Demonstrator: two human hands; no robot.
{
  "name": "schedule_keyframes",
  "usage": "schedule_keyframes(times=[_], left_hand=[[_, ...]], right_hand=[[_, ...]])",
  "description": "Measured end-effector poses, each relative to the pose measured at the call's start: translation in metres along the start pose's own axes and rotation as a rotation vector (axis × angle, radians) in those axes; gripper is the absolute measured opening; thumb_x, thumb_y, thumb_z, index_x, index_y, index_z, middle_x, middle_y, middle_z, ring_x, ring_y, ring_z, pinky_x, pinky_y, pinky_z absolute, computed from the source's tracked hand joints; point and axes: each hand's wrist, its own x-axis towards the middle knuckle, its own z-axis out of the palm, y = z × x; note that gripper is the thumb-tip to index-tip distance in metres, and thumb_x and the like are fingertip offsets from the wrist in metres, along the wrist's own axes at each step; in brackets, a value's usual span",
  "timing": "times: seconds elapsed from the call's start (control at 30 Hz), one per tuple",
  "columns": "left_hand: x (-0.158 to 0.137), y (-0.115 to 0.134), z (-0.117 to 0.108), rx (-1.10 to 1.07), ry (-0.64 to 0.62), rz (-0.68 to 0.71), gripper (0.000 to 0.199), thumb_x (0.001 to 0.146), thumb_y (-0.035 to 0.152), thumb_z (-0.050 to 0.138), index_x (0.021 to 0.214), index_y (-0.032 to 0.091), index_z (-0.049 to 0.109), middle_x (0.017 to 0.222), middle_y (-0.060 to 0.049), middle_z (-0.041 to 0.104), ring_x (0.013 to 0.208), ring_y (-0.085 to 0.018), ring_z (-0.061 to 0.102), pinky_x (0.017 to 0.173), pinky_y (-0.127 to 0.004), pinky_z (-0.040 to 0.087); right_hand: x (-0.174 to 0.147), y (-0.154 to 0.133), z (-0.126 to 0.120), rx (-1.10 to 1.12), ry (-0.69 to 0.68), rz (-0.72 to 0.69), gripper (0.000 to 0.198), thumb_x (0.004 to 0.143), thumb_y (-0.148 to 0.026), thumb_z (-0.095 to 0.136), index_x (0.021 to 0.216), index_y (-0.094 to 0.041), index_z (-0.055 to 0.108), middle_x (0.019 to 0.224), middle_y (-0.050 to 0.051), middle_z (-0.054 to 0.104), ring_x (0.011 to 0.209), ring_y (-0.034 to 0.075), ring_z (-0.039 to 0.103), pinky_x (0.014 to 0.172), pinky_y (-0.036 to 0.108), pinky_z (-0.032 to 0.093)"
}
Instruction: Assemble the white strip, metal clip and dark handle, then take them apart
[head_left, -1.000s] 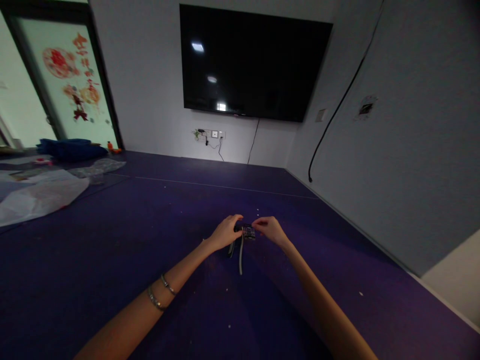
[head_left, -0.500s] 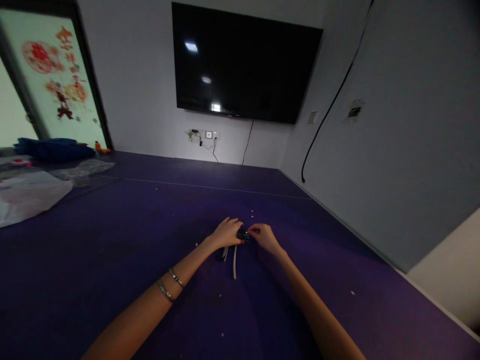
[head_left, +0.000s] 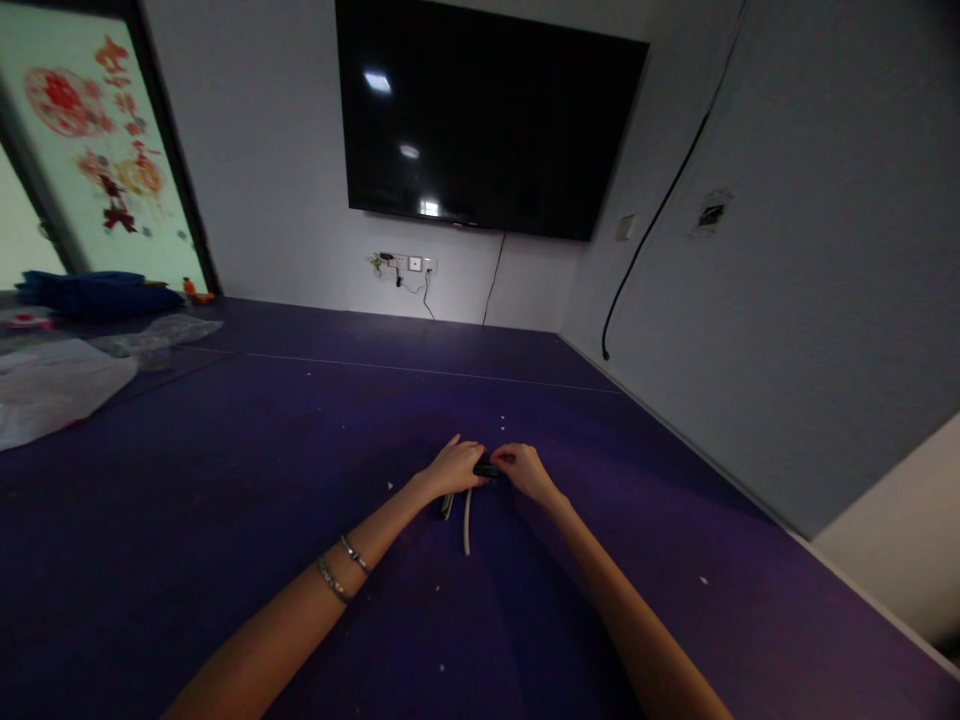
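Observation:
In the head view, my left hand [head_left: 456, 466] is closed around a small black object [head_left: 484, 469] low over the purple surface. Its exact kind is too small and dark to tell. My right hand [head_left: 525, 470] pinches at that object's right end; whatever lies between the fingertips is hidden. A thin whitish strip, like a piece of cable [head_left: 466, 524], extends toward me from beneath my left hand. Just left of it, a shorter dark and pale piece [head_left: 447, 506] shows below my palm.
The broad purple surface [head_left: 337, 420] carries several small white scraps. Clear and white plastic bags [head_left: 67, 385] and a blue cloth bundle [head_left: 97, 294] lie far left. Ahead is a wall-mounted television [head_left: 487, 120] above sockets [head_left: 415, 264]. A black cable [head_left: 660, 205] hangs on the right wall.
The view has shifted slightly. Both hands stay close together at the black object, which now shows a darker, plainer face. The right fingertips have moved a little nearer to the left hand.

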Motion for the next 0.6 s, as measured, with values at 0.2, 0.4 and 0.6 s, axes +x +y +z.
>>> schedule_keyframes(times=[0.2, 0.4, 0.6], left_hand=[[-0.0011, 0.0006, -0.0008, -0.038, 0.018, -0.016, 0.039, 0.074, 0.037, 0.062, 0.106, 0.017, 0.054, 0.113, -0.009, 0.059, 0.11, -0.022, 0.052, 0.103, -0.043, 0.025], [-0.0003, -0.0051, 0.0037, -0.054, 0.03, 0.005, 0.037, 0.072, 0.038, 0.063, 0.102, 0.018, 0.056, 0.109, -0.007, 0.061, 0.106, -0.023, 0.054, 0.102, -0.044, 0.026], [-0.0001, -0.0055, 0.0049, -0.029, 0.036, 0.012, 0.034, 0.073, 0.039, 0.063, 0.099, 0.018, 0.057, 0.104, -0.006, 0.062, 0.102, -0.022, 0.056, 0.101, -0.042, 0.027]], right_hand=[[-0.0001, 0.0019, -0.0017, 0.019, -0.052, 0.002, 0.02, 0.072, -0.016, 0.051, 0.074, -0.015, 0.071, 0.075, 0.006, 0.07, 0.07, 0.017, 0.063, 0.066, 0.025, 0.046], [-0.0009, 0.0015, -0.0026, 0.002, -0.085, 0.019, 0.019, 0.072, -0.016, 0.052, 0.074, -0.015, 0.071, 0.074, 0.006, 0.07, 0.069, 0.017, 0.063, 0.066, 0.026, 0.046], [-0.0019, 0.0001, -0.0027, -0.011, -0.084, -0.001, 0.02, 0.073, -0.014, 0.051, 0.075, -0.015, 0.071, 0.077, 0.006, 0.07, 0.072, 0.017, 0.063, 0.068, 0.026, 0.047]])
